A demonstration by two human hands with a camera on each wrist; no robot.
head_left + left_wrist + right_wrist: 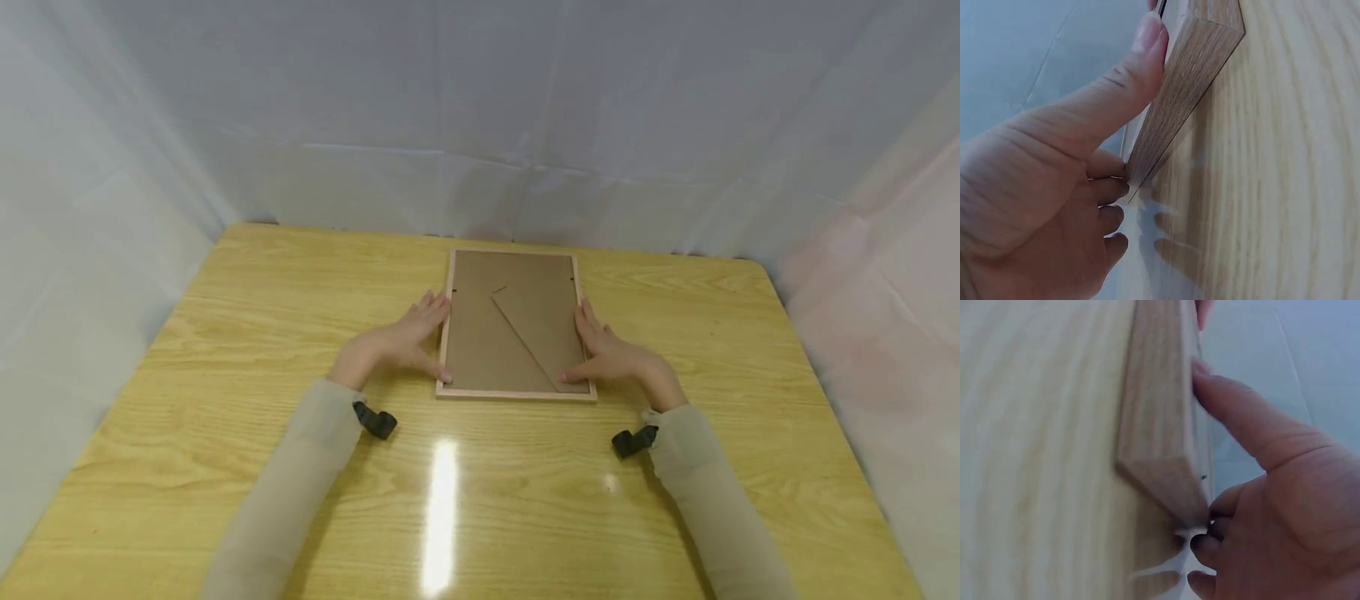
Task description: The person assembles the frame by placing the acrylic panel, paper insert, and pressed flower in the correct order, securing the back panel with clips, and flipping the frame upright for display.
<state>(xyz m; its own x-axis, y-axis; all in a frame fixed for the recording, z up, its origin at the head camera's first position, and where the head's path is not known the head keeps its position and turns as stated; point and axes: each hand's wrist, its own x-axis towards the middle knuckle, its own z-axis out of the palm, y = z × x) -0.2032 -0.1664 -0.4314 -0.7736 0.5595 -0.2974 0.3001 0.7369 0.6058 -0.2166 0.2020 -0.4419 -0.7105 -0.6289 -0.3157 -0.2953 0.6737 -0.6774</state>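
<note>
A picture frame [510, 325] with a pale wooden border lies back up, its brown backing board facing the camera. A stand leg [543, 329] lies folded flat on that board, along a diagonal edge. On the left side my left hand [401, 337] grips the border, thumb at the near corner and fingers farther up the side. My right hand [615, 354] holds the opposite side, its thumb reaching over the board by the near right corner. In both wrist views the fingertips sit against the wooden side [1188, 81], with the thumb along the upper edge.
The frame is toward the back of a yellow wood-grain table [300, 275], whose glossy surface shows a bright reflection. White sheeting [480, 108] hangs behind the table and at both sides. A black camera [377, 421] sits on each wrist, over beige sleeves.
</note>
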